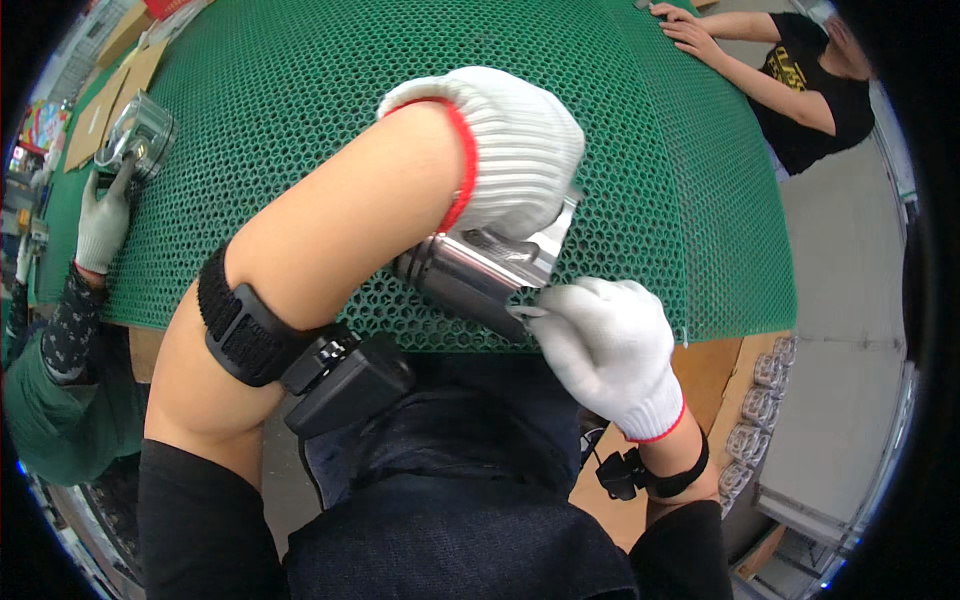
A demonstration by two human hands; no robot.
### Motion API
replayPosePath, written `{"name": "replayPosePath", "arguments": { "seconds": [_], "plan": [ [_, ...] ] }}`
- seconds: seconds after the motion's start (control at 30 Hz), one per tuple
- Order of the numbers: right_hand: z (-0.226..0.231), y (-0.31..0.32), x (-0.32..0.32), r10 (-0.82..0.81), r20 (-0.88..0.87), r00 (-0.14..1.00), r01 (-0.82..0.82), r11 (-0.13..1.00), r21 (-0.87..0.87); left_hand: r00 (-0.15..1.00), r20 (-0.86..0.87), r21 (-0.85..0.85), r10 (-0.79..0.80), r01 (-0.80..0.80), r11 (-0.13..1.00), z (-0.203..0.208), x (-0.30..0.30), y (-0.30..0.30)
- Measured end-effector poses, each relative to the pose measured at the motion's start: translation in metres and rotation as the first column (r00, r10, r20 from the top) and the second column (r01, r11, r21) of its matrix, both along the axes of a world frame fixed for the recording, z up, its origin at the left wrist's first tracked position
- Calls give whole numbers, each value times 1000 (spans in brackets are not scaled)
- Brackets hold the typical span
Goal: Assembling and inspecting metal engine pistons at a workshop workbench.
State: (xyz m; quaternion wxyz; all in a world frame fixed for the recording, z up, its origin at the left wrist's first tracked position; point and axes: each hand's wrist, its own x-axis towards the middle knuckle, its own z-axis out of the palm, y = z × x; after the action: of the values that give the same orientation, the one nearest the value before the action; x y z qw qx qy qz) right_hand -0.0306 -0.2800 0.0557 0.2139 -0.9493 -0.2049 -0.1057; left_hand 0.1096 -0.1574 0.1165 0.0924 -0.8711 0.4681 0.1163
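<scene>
A shiny metal piston (475, 270) with dark coated skirt and grooves at its left end lies tilted on the green honeycomb mat (330, 60). My left hand (520, 150), in a white knitted glove with red trim, reaches across and closes over the piston's far side; its fingertips are hidden. Beside the piston's near right end is my right hand (610, 345), gloved likewise. Its thumb and forefinger are pinched together, with a thin pale sliver (527, 312) showing at their tips; I cannot tell what that is.
At left, a co-worker's gloved hand (103, 225) touches a clear, rounded object (143, 135) near cardboard sheets (110, 100). Another person's bare hands (685, 28) rest at the mat's far right. Several shiny metal parts (745, 440) stand in a row beyond my right arm.
</scene>
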Motion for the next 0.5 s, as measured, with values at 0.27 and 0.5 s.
{"name": "replayPosePath", "arguments": {
  "seconds": [0.27,0.5],
  "plan": [
    [-11,-25,23,-265,-20,964,265,964,-13,980,-138,-674,141,-197,712,-26,0,78],
    [5,-24,70,-276,195,941,280,960,7,895,85,-544,437,-327,773,-78,-54,210]
  ]
}}
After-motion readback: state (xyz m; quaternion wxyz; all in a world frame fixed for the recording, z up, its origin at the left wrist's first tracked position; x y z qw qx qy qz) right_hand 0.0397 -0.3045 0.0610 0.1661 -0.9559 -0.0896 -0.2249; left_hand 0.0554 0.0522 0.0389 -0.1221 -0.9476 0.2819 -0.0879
